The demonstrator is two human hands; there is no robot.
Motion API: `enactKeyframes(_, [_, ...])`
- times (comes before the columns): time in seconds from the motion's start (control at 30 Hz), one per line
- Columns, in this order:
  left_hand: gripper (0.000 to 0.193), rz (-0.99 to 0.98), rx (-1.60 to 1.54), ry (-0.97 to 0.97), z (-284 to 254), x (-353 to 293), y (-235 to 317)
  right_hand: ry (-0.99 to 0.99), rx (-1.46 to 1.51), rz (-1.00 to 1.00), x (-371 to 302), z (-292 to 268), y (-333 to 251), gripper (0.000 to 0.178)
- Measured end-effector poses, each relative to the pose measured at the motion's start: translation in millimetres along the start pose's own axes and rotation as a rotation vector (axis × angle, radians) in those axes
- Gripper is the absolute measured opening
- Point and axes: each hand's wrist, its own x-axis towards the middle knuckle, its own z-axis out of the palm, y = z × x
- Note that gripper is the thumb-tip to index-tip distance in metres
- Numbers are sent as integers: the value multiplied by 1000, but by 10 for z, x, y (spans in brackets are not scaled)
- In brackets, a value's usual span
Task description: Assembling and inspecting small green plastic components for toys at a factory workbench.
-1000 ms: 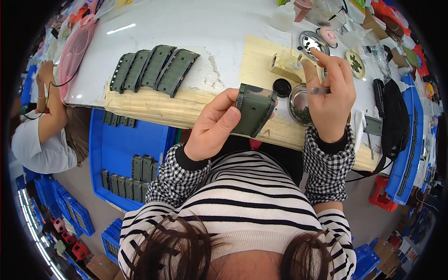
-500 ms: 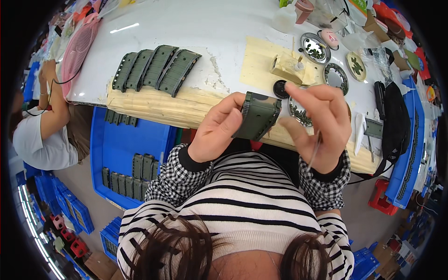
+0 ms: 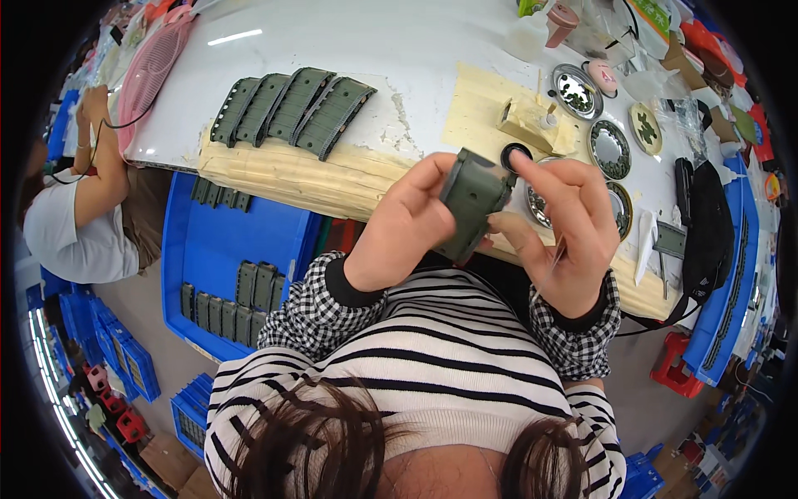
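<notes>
- Casing (image 3: 477,200), dark green, is sitting in your left hand (image 3: 401,223), its long axis tilting from one o'clock down to seven.
- Your left hand is gripping it from nine o'clock, thumb against the near face.
- Your right hand (image 3: 573,218) is hovering at three o'clock, curled fingers holding a thin tool (image 3: 555,259); forefinger and thumb are standing apart, the thumb tip so near the right edge that you cannot tell contact.
- At one o'clock, a black round lid (image 3: 515,149) is lying partly behind your forefinger, a yellow block (image 3: 522,126) beyond.
- Round dishes (image 3: 632,209) are disappearing partly behind your right hand.
- At ten o'clock, four similar casings (image 3: 288,110) are lining up; at eight, a blue tray (image 3: 241,229) is holding more.
</notes>
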Motion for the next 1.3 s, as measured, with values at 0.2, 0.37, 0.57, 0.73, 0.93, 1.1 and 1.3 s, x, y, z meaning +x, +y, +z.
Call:
enactKeyframes(0.2, [65,332,958,322,-148,90,189,59,-20,261,-51,-55,-65,45])
enactKeyframes(0.37, [57,559,1667,482,-282,145,265,53,-35,179,-117,8,-12,39])
enactKeyframes(0.57, [57,644,1918,653,-509,127,287,40,-25,195,-179,0,34,37])
enactKeyframes(0.73, [62,461,1915,720,-565,27,435,16,-17,185,-230,1,82,34])
enactKeyframes(0.93, [56,459,1967,659,-583,10,446,-14,-12,184,-311,23,72,32])
enactKeyframes(1.1, [52,616,1963,660,-656,24,374,-32,-26,178,-359,4,51,28])
enactKeyframes(1.3, [69,530,1828,429,-537,-306,694,-22,-40,145,-352,9,6,26])
